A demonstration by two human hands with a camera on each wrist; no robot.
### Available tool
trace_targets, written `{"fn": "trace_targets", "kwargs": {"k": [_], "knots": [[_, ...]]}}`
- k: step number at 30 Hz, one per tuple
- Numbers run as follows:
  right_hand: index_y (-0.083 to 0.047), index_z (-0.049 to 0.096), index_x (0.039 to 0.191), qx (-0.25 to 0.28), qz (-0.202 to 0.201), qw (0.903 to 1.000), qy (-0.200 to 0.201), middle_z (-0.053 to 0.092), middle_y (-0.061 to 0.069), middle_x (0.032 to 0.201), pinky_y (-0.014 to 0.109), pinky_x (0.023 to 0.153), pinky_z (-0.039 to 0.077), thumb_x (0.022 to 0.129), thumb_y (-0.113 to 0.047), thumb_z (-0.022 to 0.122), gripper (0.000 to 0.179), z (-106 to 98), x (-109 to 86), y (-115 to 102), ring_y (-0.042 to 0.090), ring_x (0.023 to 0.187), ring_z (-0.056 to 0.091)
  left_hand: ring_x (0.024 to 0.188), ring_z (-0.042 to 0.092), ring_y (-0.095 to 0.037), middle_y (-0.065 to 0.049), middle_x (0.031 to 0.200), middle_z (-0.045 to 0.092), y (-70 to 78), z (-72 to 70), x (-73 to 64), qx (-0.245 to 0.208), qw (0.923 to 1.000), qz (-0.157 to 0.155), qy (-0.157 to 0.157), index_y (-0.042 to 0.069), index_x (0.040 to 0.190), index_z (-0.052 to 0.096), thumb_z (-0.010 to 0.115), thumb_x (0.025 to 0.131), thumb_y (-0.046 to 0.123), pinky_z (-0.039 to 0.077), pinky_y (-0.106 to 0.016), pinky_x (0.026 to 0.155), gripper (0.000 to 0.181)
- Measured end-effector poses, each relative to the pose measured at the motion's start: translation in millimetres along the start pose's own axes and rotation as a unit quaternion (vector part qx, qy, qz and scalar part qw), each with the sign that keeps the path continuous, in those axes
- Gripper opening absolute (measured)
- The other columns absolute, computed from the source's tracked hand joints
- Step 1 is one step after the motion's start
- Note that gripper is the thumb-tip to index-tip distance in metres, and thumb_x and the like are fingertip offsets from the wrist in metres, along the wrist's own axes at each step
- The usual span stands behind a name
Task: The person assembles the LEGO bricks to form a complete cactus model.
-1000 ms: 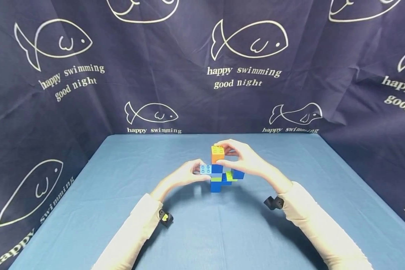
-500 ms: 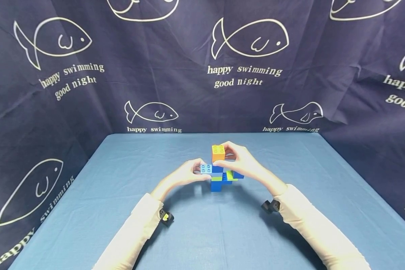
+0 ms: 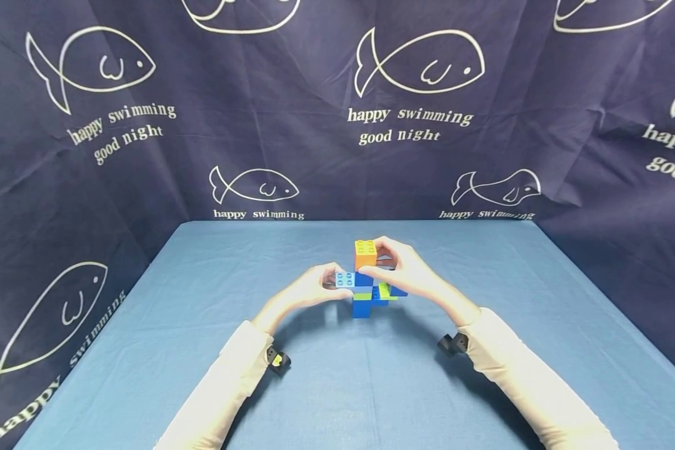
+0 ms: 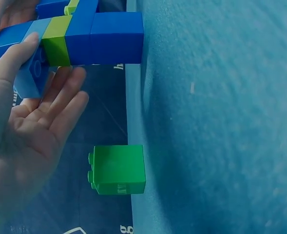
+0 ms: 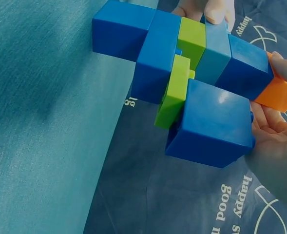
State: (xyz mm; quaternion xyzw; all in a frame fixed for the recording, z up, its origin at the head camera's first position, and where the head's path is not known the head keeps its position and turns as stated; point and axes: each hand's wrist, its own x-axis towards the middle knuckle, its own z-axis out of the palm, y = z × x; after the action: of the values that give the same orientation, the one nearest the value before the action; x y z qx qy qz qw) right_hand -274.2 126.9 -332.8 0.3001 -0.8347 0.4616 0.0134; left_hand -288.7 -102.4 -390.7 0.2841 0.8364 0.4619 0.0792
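A tower of toy building bricks stands on the table, with a blue brick [image 3: 362,309] at its base. Above come a lime brick [image 4: 58,41], a light blue brick [image 3: 345,279] jutting left, another blue brick [image 5: 244,66] and an orange brick [image 3: 365,256] on top. On the right side, a thin lime brick [image 5: 173,92] bears a larger blue brick [image 5: 211,122]. My left hand [image 3: 315,287] pinches the jutting light blue brick between thumb and fingers. My right hand [image 3: 409,270] grips the orange brick from the right, its thumb at the front.
In the left wrist view a loose green brick [image 4: 119,168] stands on the table near my left hand; the head view hides it. The blue-covered table [image 3: 337,387] ends at a dark curtain [image 3: 326,156] with fish drawings. A black wrist device [image 3: 452,344] hangs under the right cuff.
My right hand has shifted slightly left and down, and its fingers have slid from the orange brick's top to its side. The left hand and the tower stay in place.
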Motion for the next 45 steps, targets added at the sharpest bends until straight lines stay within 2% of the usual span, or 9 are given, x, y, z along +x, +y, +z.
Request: {"fn": "trace_targets", "kwargs": {"k": [8, 17, 21, 24, 27, 33, 39, 42, 45], "knots": [[-0.010, 0.056, 0.108, -0.001, -0.001, 1.0000, -0.001, 0.063, 0.007, 0.105, 0.038, 0.090, 0.051, 0.081, -0.022, 0.074, 0.035, -0.1, 0.5, 2.0, 0.023, 0.103, 0.063, 0.083, 0.062, -0.008, 0.002, 0.089, 0.068, 2.2, -3.1, -0.9, 0.028, 0.9996, 0.005, 0.004, 0.011, 0.104, 0.063, 0.074, 0.081, 0.029, 0.050, -0.026, 0.080, 0.032], [-0.010, 0.055, 0.108, -0.005, 0.003, 1.0000, 0.006, 0.062, 0.006, 0.105, 0.038, 0.089, 0.052, 0.081, -0.023, 0.074, 0.035, 1.9, 0.0, 3.4, 0.022, 0.101, 0.063, 0.088, 0.063, -0.009, 0.003, 0.092, 0.069, 2.9, -5.1, -1.5, 0.027, 0.9996, 0.007, 0.005, 0.014, 0.106, 0.064, 0.076, 0.079, 0.032, 0.050, -0.029, 0.084, 0.035], [-0.010, 0.056, 0.108, -0.009, 0.001, 0.9999, 0.009, 0.062, 0.006, 0.104, 0.038, 0.089, 0.052, 0.081, -0.022, 0.074, 0.035, 2.3, 0.1, 3.2, 0.022, 0.099, 0.062, 0.096, 0.064, -0.011, 0.001, 0.101, 0.069, 2.6, -7.4, -2.9, 0.009, 0.9997, 0.021, 0.004, 0.013, 0.110, 0.064, 0.076, 0.079, 0.029, 0.049, -0.032, 0.091, 0.037], [-0.009, 0.056, 0.108, -0.008, -0.002, 0.9999, 0.012, 0.062, 0.007, 0.103, 0.039, 0.089, 0.052, 0.081, -0.022, 0.074, 0.036, 2.2, 0.7, 2.2, 0.022, 0.098, 0.062, 0.099, 0.063, -0.014, -0.002, 0.108, 0.068, 1.6, -10.2, -3.2, -0.007, 0.9995, 0.028, 0.016, 0.012, 0.114, 0.064, 0.074, 0.080, 0.026, 0.048, -0.033, 0.094, 0.038], [-0.007, 0.056, 0.108, -0.006, -0.005, 0.9999, 0.014, 0.062, 0.009, 0.103, 0.040, 0.089, 0.051, 0.080, -0.021, 0.075, 0.036, 2.0, 1.2, 1.6, 0.024, 0.098, 0.062, 0.100, 0.063, -0.016, -0.004, 0.111, 0.067, 1.2, -12.7, -3.0, -0.018, 0.9991, 0.022, 0.031, 0.008, 0.116, 0.063, 0.073, 0.082, 0.024, 0.049, -0.034, 0.093, 0.039], [-0.007, 0.055, 0.107, -0.006, -0.003, 0.9999, 0.012, 0.061, 0.008, 0.103, 0.039, 0.089, 0.051, 0.081, -0.021, 0.074, 0.036, 2.1, 1.1, 2.7, 0.022, 0.097, 0.062, 0.102, 0.064, -0.019, -0.008, 0.111, 0.067, -2.0, -14.7, -2.1, -0.008, 0.9981, 0.006, 0.061, 0.004, 0.116, 0.063, 0.065, 0.089, 0.020, 0.050, -0.036, 0.090, 0.031], [-0.010, 0.056, 0.107, -0.010, 0.008, 0.9998, 0.012, 0.062, 0.006, 0.103, 0.038, 0.089, 0.052, 0.081, -0.025, 0.074, 0.035, 3.0, 0.0, 2.5, 0.021, 0.098, 0.061, 0.098, 0.065, -0.019, -0.009, 0.106, 0.069, -6.8, -18.4, -1.6, -0.005, 0.9938, 0.025, 0.108, 0.005, 0.110, 0.066, 0.064, 0.090, 0.017, 0.051, -0.032, 0.088, 0.024], [-0.009, 0.056, 0.108, -0.010, 0.006, 0.9998, 0.015, 0.062, 0.007, 0.103, 0.039, 0.089, 0.052, 0.081, -0.024, 0.075, 0.036, 2.8, -0.3, 2.1, 0.022, 0.097, 0.061, 0.098, 0.065, -0.017, -0.007, 0.106, 0.070, -9.4, -21.7, -1.6, -0.016, 0.9919, 0.032, 0.122, 0.005, 0.109, 0.066, 0.066, 0.088, 0.019, 0.051, -0.030, 0.088, 0.025], [-0.008, 0.056, 0.108, -0.008, 0.004, 0.9998, 0.018, 0.062, 0.008, 0.103, 0.040, 0.089, 0.052, 0.080, -0.024, 0.075, 0.037, 2.8, -0.3, 2.4, 0.023, 0.097, 0.061, 0.103, 0.064, -0.018, -0.008, 0.108, 0.069, -12.5, -24.4, -1.5, -0.022, 0.9905, 0.038, 0.130, 0.004, 0.110, 0.066, 0.068, 0.087, 0.020, 0.049, -0.031, 0.093, 0.028]]}}
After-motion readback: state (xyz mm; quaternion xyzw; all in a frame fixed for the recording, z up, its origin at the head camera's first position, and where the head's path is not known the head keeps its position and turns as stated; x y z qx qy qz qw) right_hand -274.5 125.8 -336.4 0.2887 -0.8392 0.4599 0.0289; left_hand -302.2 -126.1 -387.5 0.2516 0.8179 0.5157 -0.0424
